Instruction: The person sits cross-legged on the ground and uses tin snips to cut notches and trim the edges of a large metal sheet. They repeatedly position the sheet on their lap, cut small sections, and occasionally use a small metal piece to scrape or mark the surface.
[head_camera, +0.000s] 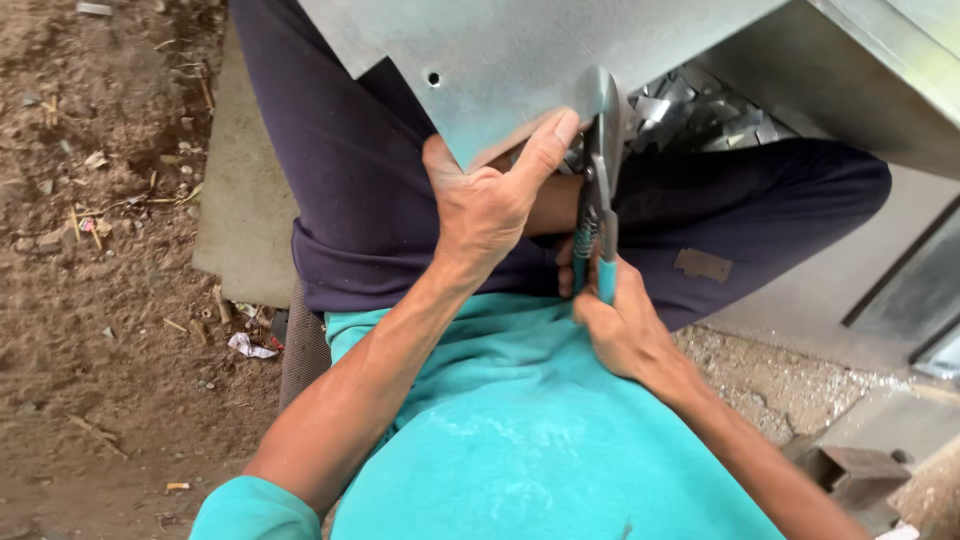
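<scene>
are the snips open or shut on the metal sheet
Nearly shut: the snips' blades meet on the metal sheet's edge, with the right hand squeezing the teal handles close together.

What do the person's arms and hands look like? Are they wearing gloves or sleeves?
No gloves: both the left hand and the right hand are bare, with no rings or watch in view. The forearms are bare too. A short turquoise sleeve covers the left upper arm, matching the turquoise shirt. The right sleeve is out of view.
</scene>
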